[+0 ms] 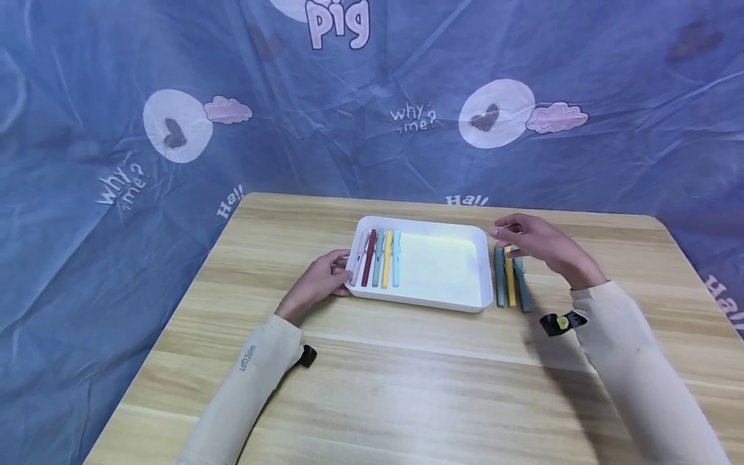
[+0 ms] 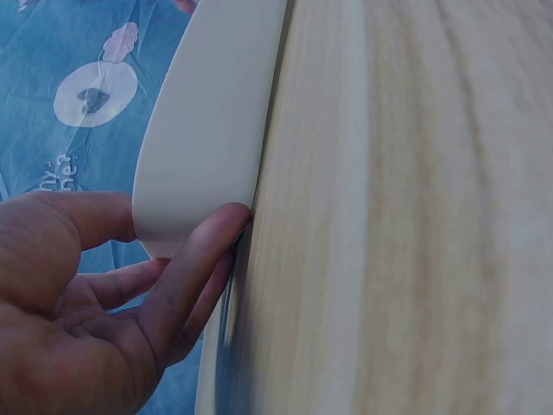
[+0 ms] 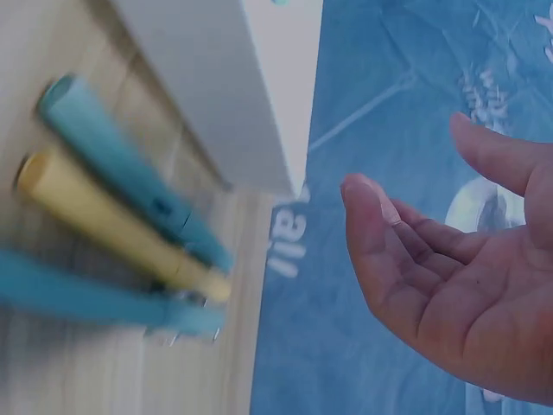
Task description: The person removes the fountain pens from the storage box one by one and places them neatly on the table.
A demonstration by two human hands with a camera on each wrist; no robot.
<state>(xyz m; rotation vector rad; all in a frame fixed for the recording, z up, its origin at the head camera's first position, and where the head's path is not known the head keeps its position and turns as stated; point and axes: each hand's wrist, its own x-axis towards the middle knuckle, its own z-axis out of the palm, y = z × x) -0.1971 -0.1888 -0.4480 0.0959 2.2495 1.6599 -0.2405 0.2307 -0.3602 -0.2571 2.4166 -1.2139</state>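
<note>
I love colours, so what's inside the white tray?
The white tray holds a pink pen, a red pen, a grey-blue pen, a yellow pen and a light-blue pen. What's underneath them is covered, so can't be seen.

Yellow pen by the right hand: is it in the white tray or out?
Out: the yellow pen lies on the wooden table between two blue-green pens, just right of the white tray.
</note>
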